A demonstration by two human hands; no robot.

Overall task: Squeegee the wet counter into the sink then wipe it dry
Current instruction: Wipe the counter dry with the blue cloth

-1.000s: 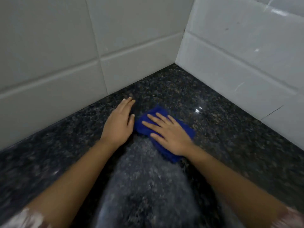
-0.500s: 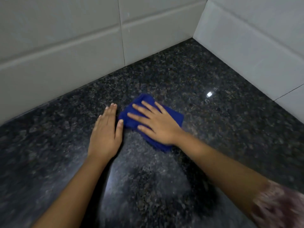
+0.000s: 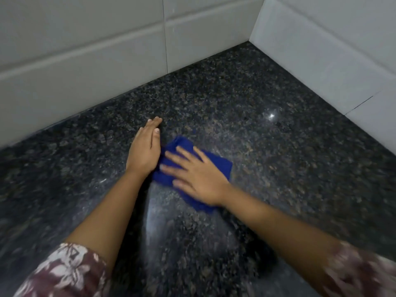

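Head view: we note a folded blue cloth [image 3: 216,162] lying crumpled on the speckled black granite counter [image 3: 278,157], near the tiled corner. The right hand [image 3: 198,177] presses it flat, fingers spread. The left hand [image 3: 144,150] rests flat beside it, holding nothing.

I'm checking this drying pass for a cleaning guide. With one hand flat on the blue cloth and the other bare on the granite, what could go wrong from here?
1. The left hand rests bare on the counter, so it may smear a part meant to be dry.
2. The right hand presses the blue cloth with open fingers only, so the cloth could bunch or slip.
3. The strip along the tiled wall could get skipped.
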